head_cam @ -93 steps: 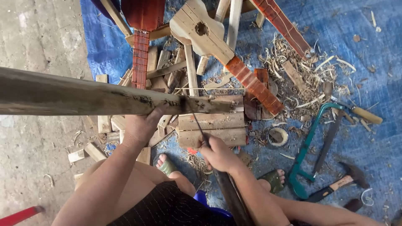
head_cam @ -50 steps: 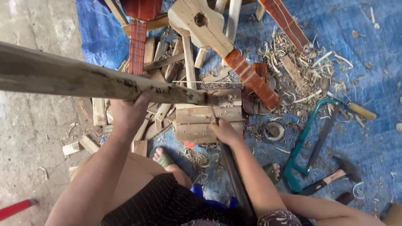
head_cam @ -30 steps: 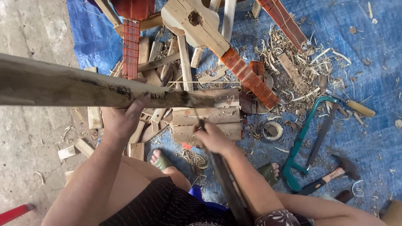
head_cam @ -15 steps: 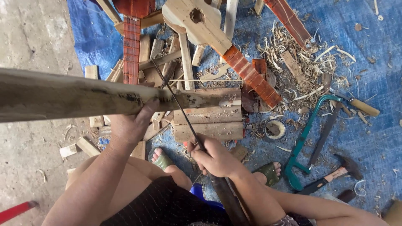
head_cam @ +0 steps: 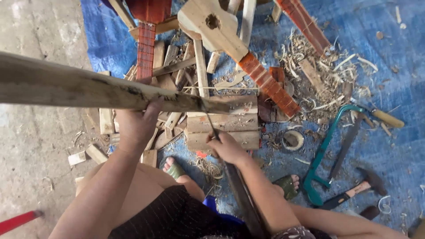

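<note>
While the head camera looks straight down, a long rough wooden plank (head_cam: 88, 88), grey and weathered with a splintered dark edge, runs across the left half of the view. The left hand (head_cam: 135, 126) is curled up around its underside, fingers closed on the wood and thumb pressed to the near edge. The plank's right end rests on a block of stacked pale boards (head_cam: 223, 121), dusted with shavings. The right hand (head_cam: 228, 148) lies just below that end, fist closed on the handle of a long dark blade (head_cam: 208, 121), whose thin edge rises to meet the plank near its tip; the handle end trails back along the forearm.

Beyond the block lie unfinished stringed instruments: a pale wooden body with a round sound hole (head_cam: 212, 24) and a reddish fretted neck (head_cam: 270, 86), and another red fretted neck (head_cam: 146, 48). Curled shavings and offcuts litter a blue tarpaulin (head_cam: 389, 57). At right lie a teal-framed saw (head_cam: 330, 150), a hammer (head_cam: 363, 186) and a wooden-handled chisel (head_cam: 383, 117). A roll of tape (head_cam: 292, 139) sits near the block. Bare concrete floor (head_cam: 40, 155) shows at left.
</note>
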